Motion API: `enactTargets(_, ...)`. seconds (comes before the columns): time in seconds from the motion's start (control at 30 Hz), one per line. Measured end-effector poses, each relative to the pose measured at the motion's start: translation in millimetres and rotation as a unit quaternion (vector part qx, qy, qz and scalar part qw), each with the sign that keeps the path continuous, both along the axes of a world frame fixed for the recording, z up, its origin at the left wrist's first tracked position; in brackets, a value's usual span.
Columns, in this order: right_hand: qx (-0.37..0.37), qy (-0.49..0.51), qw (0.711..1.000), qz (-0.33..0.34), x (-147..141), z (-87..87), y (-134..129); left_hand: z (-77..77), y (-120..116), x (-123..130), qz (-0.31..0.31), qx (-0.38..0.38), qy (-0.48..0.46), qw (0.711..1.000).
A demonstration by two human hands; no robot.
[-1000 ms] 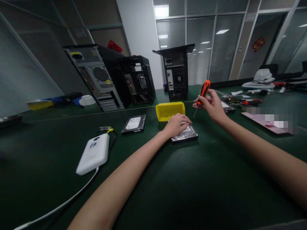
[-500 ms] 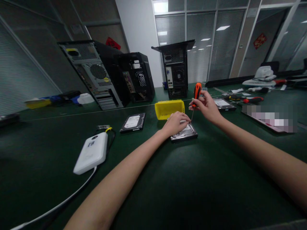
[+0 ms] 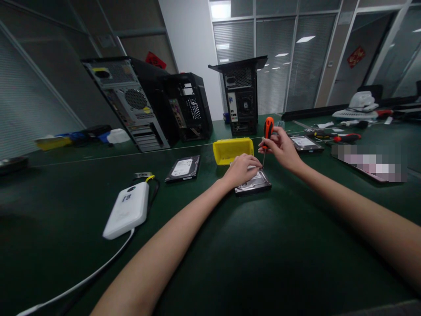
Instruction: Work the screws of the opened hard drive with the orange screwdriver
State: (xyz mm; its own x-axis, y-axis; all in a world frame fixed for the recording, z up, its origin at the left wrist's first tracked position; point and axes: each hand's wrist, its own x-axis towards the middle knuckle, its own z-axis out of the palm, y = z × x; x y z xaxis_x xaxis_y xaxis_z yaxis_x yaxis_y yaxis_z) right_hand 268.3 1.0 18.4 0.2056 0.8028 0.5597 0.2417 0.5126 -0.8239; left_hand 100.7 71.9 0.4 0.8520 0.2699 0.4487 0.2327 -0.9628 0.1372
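Note:
My right hand [image 3: 283, 148] is closed around the orange-and-black handle of a screwdriver [image 3: 269, 127]. The shaft points down, almost upright, and its tip meets the far right part of a hard drive [image 3: 258, 182] lying on the green table. My left hand [image 3: 241, 170] presses on top of that drive and grips it, its fingertips right beside the screwdriver tip. This hand covers much of the drive's upper face. Whatever screw lies under the tip is too small to make out. Just behind my left hand stands a yellow bin [image 3: 233, 151].
Another hard drive [image 3: 183, 168] lies to the left, and one more [image 3: 304, 142] behind my right hand. A white power bank [image 3: 128, 210] with a cable sits at the left. Computer cases [image 3: 243, 94] stand at the back. Pliers [image 3: 347, 138] and a phone-like slab [image 3: 368, 164] lie right.
The screwdriver handle has tipped slightly left and lower, and my right hand has shifted a little with it. My left hand and the drive stay nearly in place.

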Motion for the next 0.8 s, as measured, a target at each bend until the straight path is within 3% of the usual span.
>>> enactTargets(0.3, 0.057, 0.015, 0.998, 0.003, -1.1, 0.4, 0.8, -2.9, 3.5, 1.0, -0.014, 0.007, -0.012, 1.0)
enactTargets(0.8, 0.047, 0.018, 0.999, 0.021, -2.6, -2.3, 1.0, -1.7, 2.7, 2.0, -0.025, 0.007, -0.012, 1.0)
